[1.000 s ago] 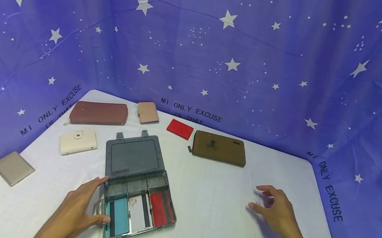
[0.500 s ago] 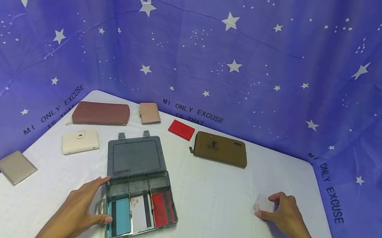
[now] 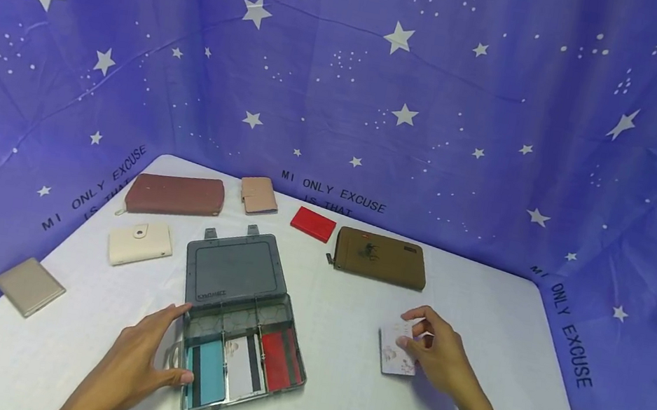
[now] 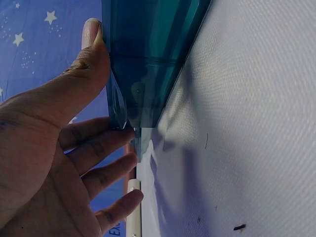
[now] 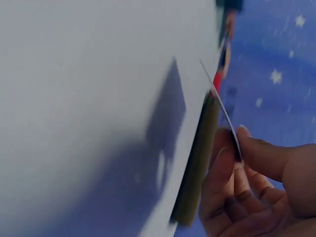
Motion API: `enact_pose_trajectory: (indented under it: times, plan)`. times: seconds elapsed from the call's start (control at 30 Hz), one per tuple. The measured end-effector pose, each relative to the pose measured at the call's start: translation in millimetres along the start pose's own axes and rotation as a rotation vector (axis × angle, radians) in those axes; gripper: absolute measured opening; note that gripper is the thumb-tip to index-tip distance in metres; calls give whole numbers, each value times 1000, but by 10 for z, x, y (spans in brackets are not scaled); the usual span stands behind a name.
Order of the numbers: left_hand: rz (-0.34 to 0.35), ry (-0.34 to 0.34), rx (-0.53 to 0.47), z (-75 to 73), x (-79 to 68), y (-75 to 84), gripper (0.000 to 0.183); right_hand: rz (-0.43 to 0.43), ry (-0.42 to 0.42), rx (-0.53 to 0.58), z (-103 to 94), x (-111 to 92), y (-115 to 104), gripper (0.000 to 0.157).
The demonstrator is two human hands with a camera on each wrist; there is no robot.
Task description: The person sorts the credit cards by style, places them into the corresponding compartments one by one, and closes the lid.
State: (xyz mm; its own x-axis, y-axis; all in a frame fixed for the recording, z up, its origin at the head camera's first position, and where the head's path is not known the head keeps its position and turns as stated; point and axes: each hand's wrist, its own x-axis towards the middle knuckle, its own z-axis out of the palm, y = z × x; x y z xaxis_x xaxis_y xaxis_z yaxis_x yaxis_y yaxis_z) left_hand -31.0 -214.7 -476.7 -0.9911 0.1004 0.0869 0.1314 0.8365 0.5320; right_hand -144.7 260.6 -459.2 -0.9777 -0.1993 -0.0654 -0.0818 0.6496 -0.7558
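Note:
A grey see-through plastic box [image 3: 237, 268] lies open-lidded on the table. Its front compartments hold a teal card [image 3: 210, 373], a white card with a dark stripe [image 3: 239, 365] and a red card [image 3: 276, 361]. My left hand [image 3: 130, 359] rests at the box's left side, thumb on the rim and index finger near the hinge; the left wrist view shows the other fingers loosely extended. Between thumb and fingers, my right hand [image 3: 442, 357] pinches a pale patterned card [image 3: 391, 349] right of the box. In the right wrist view that card [image 5: 221, 101] appears edge-on, above the table.
Along the back lie a maroon wallet [image 3: 177, 196], a pink card holder [image 3: 258, 196], a red card case [image 3: 313, 224] and an olive zip wallet [image 3: 380, 259]. A cream wallet [image 3: 140, 244] and a beige one [image 3: 29, 288] lie left. A starry curtain [image 3: 347, 80] surrounds the table.
My right hand has reached down to the table at the right, picked up the pale card and moved left with it. My left hand stays at the box.

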Motion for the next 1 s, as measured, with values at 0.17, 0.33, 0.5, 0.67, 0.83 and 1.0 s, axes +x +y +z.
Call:
enact_pose_trajectory:
  times: [0.17, 0.33, 0.5, 0.67, 0.83, 1.0]
  plan:
    - [22, 18, -1, 17, 7, 13, 104, -18, -93, 188, 309, 13, -355, 34]
    - [28, 16, 8, 13, 6, 18, 104, -89, -141, 274, 643, 13, -743, 30]
    - [25, 19, 2, 14, -9, 5, 105, -148, -249, 348, 1031, 16, -1105, 31]
    - [21, 9, -11, 30, -4, 0, 105, -195, -382, 291, 1348, -10, -1328, 34]
    - [5, 2, -11, 25, -5, 14, 105, -229, -344, 173, 1449, 41, -1366, 34]
    - [-7, -1, -4, 5, -19, 18, 105, -251, -152, 133, 1405, 273, -1294, 33]
